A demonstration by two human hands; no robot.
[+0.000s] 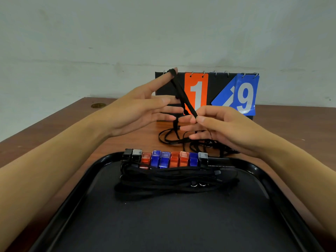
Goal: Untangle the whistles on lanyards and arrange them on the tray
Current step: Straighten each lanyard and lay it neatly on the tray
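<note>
A flat black woven lanyard (183,95) runs taut from the tip of the left hand's (138,108) straight forefinger, where it is looped, to the right hand (223,130), which pinches it between thumb and forefinger. The left hand's other fingers lie straight. Slack cord tangles on the brown wooden bench (54,128) under the right hand. Nearer than both hands, blocky glossy whistles (163,159) line the far rim of the black tray (263,171). A flip scoreboard (196,91) stands beyond the hands.

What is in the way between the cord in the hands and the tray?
Nothing solid. The cord runs from the left hand and right hand down into the tangle on the table, behind the tray. The whistles line its far edge.
</note>
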